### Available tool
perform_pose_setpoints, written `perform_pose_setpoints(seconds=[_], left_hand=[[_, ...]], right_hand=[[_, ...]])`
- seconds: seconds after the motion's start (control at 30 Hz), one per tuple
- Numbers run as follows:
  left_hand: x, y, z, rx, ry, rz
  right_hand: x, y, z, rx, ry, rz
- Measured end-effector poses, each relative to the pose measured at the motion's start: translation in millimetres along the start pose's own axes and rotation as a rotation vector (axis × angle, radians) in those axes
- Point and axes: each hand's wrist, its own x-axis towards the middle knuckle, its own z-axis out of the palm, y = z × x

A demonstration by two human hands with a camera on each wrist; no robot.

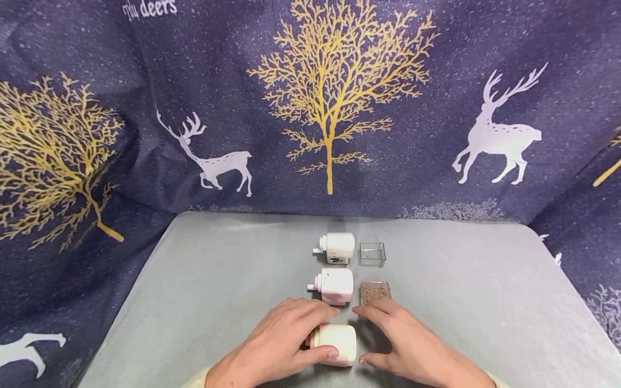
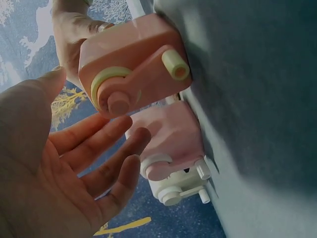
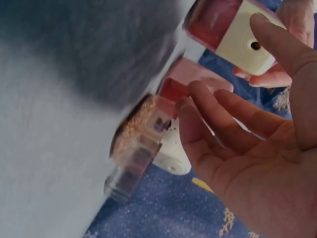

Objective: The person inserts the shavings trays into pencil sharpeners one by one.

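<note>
Three crank pencil sharpeners stand in a column on the table. The nearest pencil sharpener (image 1: 339, 342) has an orange-pink back with its crank (image 2: 148, 74), a cream front with a round pencil hole (image 3: 255, 45) and a reddish see-through lower part. My left hand (image 1: 278, 339) is spread along its crank side, thumb overlapping its top in the head view. On the other side my right hand (image 1: 405, 334) is held with fingers spread, close beside the cream front. Neither hand's fingers close on it. Beyond are a pink pencil sharpener (image 1: 338, 285) and a white one (image 1: 341, 247).
Right of the pink sharpener lies a clear drawer of brown pencil shavings (image 1: 372, 292), partly behind my right fingers. A second clear drawer (image 1: 372, 253) lies beside the white sharpener. The grey table (image 1: 218, 269) ends at a dark blue cloth (image 1: 388, 188) with deer and trees.
</note>
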Motion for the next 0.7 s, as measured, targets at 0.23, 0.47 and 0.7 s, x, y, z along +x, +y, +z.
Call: perform_pose_setpoints(seconds=[0.23,0.47,0.7], left_hand=[[4.0,-5.6,-3.7,0.009,0.029,0.022],[7.4,-11.9,-8.9,0.027,0.038,-0.016],[14.5,-21.0,-9.4,0.026,0.079,-0.048]], right_hand=[[0.1,8.8,-8.5,-0.023,0.061,0.046],[2.1,21.3,-18.8,-0.006,0.101,0.029],[3.4,34.0,-25.7,-0.044,0.106,0.072]])
